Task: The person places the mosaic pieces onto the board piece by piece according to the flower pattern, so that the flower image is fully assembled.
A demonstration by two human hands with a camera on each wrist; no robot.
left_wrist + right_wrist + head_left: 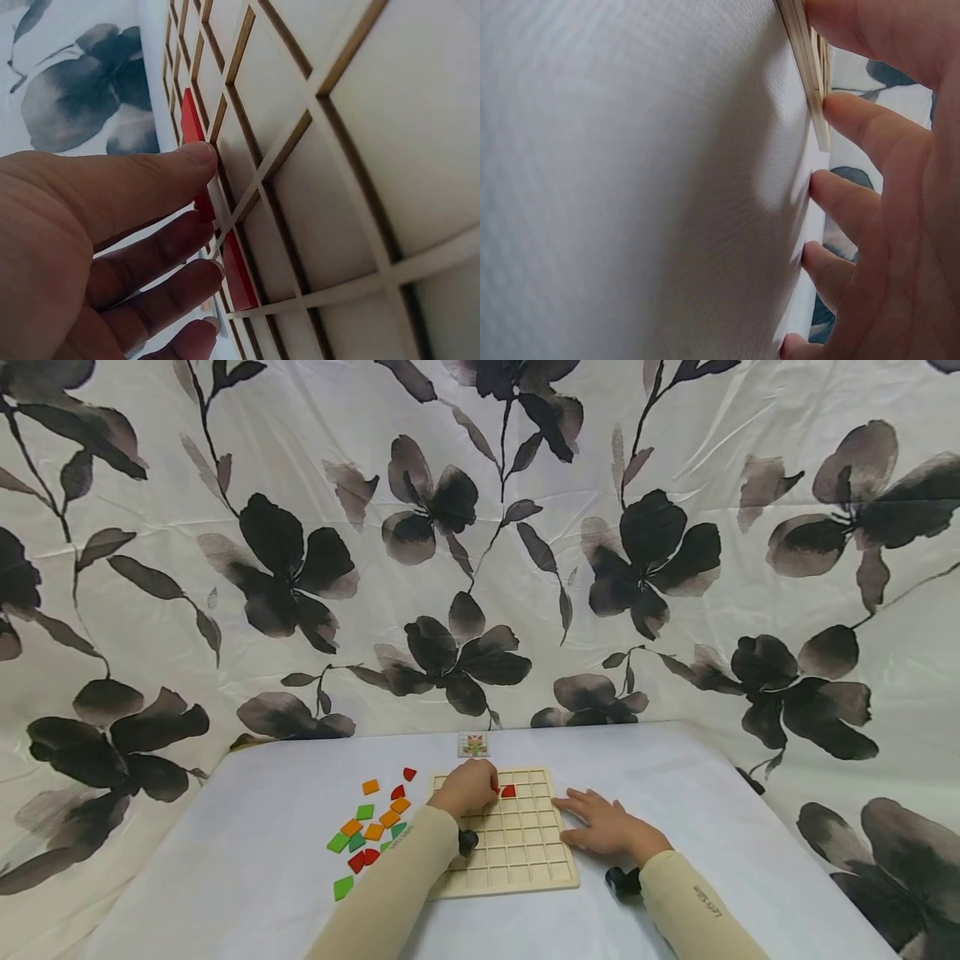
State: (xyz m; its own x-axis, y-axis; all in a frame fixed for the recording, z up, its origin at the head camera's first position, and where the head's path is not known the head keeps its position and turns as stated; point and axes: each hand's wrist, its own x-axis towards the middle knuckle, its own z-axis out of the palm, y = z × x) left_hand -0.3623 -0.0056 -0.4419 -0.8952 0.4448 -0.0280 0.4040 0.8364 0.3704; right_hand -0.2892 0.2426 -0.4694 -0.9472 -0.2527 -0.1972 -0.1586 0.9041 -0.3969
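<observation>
Clock: board's middle as centre, 6 towards the person
Sleeves: pale sleeves (401,893) reach in from 8 and 4 o'clock
Gridded board: the wooden board (517,857) lies flat, near edge at 6 o'clock
Right hand: the right hand (606,827) is at 3 o'clock, fingers spread wide, gripping nothing; only the right wrist view shows thumb and index tips against the board's edge, other fingertips down by the cloth
Loose pieces: scattered pieces (374,832), red, orange and green, at 9 o'clock; the head view alone shows them
Left hand: the left hand (468,787) is over 11 o'clock, grip narrow, pinching a red piece (202,203)
Red piece's axis: left wrist view, close to 12–6, tipped slightly towards 11 and 5; thumb covers much, so I can't tell its point, or whether the red above the thumb is the same piece
Second red: another red piece (240,279) lies in a cell below, edge running 11 to 5
Room: white cloth (645,768) stretches from the right hand to the table edge at 3 o'clock
Beyond: pattern card (473,744) near 12, then the floral curtain (540,610)
</observation>
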